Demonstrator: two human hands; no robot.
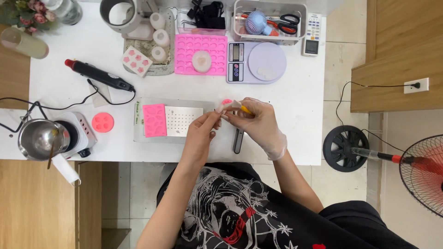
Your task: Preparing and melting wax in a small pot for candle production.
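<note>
My bare left hand (201,135) pinches a small pale pink piece (224,106) at its fingertips, just right of a grey cutting mat (194,103). My right hand (259,124), in a clear glove, holds a small yellow-handled tool (243,108) whose tip touches that piece. A pink silicone mould (154,120) and a white perforated sheet (183,121) lie on the mat beside my left hand. A dark flat tool (237,141) lies on the white table (295,110) under my right hand.
At the back stand a large pink mould tray (184,54), a lilac kitchen scale (256,62), and a box with scissors and a small fan (269,22). A black heat gun (98,75), round pink mould (103,122) and metal pot on a hotplate (40,138) are left. A floor fan (422,171) stands right.
</note>
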